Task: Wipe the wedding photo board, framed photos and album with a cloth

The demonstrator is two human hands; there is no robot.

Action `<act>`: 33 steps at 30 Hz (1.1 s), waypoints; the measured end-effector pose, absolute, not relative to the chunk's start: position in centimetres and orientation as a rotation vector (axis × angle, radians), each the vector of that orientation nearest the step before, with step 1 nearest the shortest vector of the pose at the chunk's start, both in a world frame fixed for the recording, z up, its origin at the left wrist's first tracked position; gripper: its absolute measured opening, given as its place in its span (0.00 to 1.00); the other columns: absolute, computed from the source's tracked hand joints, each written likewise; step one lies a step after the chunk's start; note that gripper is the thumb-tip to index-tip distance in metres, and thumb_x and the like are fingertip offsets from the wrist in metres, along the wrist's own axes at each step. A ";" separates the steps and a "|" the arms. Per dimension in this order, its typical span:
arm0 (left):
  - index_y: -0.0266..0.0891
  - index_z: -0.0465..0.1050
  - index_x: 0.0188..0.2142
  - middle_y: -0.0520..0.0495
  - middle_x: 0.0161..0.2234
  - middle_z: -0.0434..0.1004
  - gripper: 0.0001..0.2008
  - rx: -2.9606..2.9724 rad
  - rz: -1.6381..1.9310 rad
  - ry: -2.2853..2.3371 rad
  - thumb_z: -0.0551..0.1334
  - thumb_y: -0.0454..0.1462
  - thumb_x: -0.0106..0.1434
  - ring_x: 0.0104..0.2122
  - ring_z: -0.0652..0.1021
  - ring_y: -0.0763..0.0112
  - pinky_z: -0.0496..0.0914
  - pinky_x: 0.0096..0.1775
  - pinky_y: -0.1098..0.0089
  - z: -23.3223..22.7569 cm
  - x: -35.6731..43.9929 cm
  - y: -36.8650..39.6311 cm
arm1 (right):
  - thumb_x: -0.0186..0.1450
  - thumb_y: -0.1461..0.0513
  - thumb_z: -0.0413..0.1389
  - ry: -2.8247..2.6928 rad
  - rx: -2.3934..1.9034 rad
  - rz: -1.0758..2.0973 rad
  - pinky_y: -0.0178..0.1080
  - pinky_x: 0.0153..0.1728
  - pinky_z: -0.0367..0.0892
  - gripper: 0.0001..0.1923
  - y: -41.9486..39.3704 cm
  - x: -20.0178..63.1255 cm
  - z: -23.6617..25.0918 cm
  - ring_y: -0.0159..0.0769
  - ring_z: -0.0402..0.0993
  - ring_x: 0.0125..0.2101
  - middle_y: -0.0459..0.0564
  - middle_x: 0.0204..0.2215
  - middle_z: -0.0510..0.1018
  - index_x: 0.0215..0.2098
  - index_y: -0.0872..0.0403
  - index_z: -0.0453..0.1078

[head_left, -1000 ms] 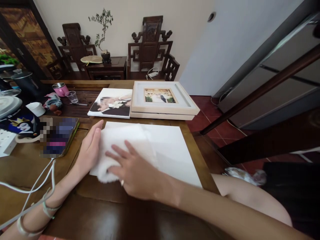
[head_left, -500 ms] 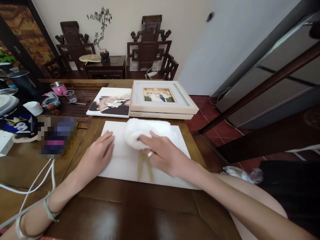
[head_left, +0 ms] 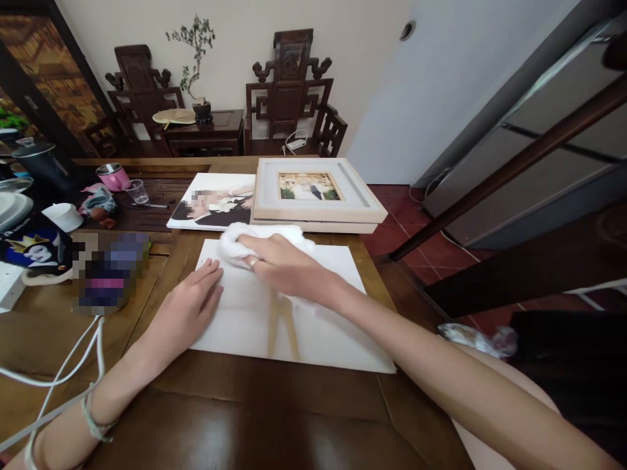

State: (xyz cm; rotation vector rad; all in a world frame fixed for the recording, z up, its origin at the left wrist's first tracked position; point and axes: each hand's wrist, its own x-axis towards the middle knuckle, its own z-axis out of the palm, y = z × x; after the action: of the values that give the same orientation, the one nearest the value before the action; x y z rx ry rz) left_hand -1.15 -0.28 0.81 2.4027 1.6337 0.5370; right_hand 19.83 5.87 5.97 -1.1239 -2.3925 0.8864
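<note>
from the head camera: the right hand (head_left: pixel 279 264) lies on top of a soft white cloth (head_left: pixel 235 243) and presses it down, fingers curled over it and gripping it. the cloth sits at the far edge of a flat white board (head_left: pixel 323 326), close to the far left corner. the board lies flat on the brown wooden table (head_left: pixel 220 418), right in front of the person.

the left hand (head_left: pixel 189 310) is open and flat, with nothing in it. it rests on the left edge of the board, palm down, and looks like it keeps the board from sliding.

a little wooden stand piece (head_left: pixel 283 326) shows on the board, near the middle, just under the right wrist.

the work looks like wiping the board with the cloth. the cloth is at the far edge now. the near part and the right part of the board look plain and white, but you cannot tell from here which parts are already wiped. so it seems to be in the middle of the job, not at the end.

behind the board lies a picture frame (head_left: pixel 318 196) on a stack, and next to it a photo print (head_left: pixel 210 202). on the left there are a pink cup (head_left: pixel 112 176), a clear glass (head_left: pixel 138 190) and a white cable (head_left: pixel 63 365).
</note>
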 end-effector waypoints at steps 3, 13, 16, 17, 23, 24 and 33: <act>0.33 0.69 0.56 0.37 0.62 0.65 0.21 2.416 0.535 1.632 0.49 0.41 0.70 0.63 0.65 0.57 0.62 0.62 0.53 0.4 -1.3 -0.3 | 0.64 0.65 0.44 -2.387 -1.234 0.740 0.37 0.27 0.59 0.07 5.2 24.0 5.6 0.36 0.64 0.24 0.43 0.22 0.67 0.34 0.51 0.62; 0.34 0.68 0.57 0.39 0.62 0.65 0.22 2.428 0.503 1.666 0.49 0.43 0.71 0.63 0.64 0.57 0.62 0.62 0.52 0.7 -1.2 -0.3 | 0.57 0.70 0.45 -2.588 -1.079 0.381 0.49 0.46 0.72 0.12 -5.1 30.9 4.2 0.49 0.73 0.51 0.51 0.40 0.78 0.32 0.48 0.64; 0.33 0.68 0.57 0.39 0.62 0.65 0.23 2.442 0.499 1.663 0.49 0.43 0.71 0.63 0.64 0.57 0.62 0.62 0.53 0.7 -1.3 -0.3 | 0.56 0.70 0.50 -2.659 -1.066 0.527 0.44 0.44 0.74 0.13 -7.1 31.6 6.0 0.46 0.75 0.50 0.47 0.38 0.80 0.32 0.45 0.67; 0.33 0.68 0.57 0.39 0.62 0.65 0.23 2.445 0.498 1.660 0.49 0.44 0.71 0.63 0.64 0.57 0.62 0.62 0.53 0.7 -1.3 -0.3 | 0.57 0.69 0.51 -2.660 -1.101 0.583 0.43 0.44 0.74 0.14 -7.0 31.8 6.4 0.46 0.76 0.49 0.47 0.37 0.81 0.33 0.44 0.69; 0.32 0.68 0.57 0.39 0.61 0.66 0.23 2.459 0.493 1.645 0.49 0.44 0.71 0.63 0.64 0.58 0.62 0.62 0.55 0.6 -1.5 -0.1 | 0.62 0.66 0.46 -2.612 -1.245 0.658 0.50 0.45 0.74 0.12 -1.5 31.8 5.3 0.48 0.76 0.45 0.48 0.31 0.78 0.35 0.48 0.70; 0.32 0.68 0.57 0.39 0.61 0.66 0.23 2.461 0.489 1.643 0.49 0.44 0.71 0.63 0.64 0.58 0.62 0.62 0.55 0.6 -1.5 -0.1 | 0.63 0.66 0.45 -2.618 -1.219 0.616 0.53 0.47 0.72 0.11 -0.3 31.5 4.8 0.47 0.77 0.42 0.47 0.27 0.76 0.34 0.49 0.68; 0.31 0.68 0.57 0.38 0.62 0.65 0.23 2.473 0.483 1.649 0.49 0.43 0.71 0.63 0.64 0.58 0.62 0.62 0.55 0.6 -1.5 -0.2 | 0.58 0.70 0.45 -2.635 -0.983 0.326 0.60 0.63 0.52 0.13 -1.3 30.0 2.7 0.47 0.61 0.62 0.58 0.51 0.75 0.37 0.53 0.66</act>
State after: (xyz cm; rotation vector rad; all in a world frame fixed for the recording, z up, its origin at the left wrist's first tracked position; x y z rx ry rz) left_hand -1.51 -0.17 0.59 2.4726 1.6493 0.4828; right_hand 30.05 -1.32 2.69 -0.9828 -2.6346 0.3256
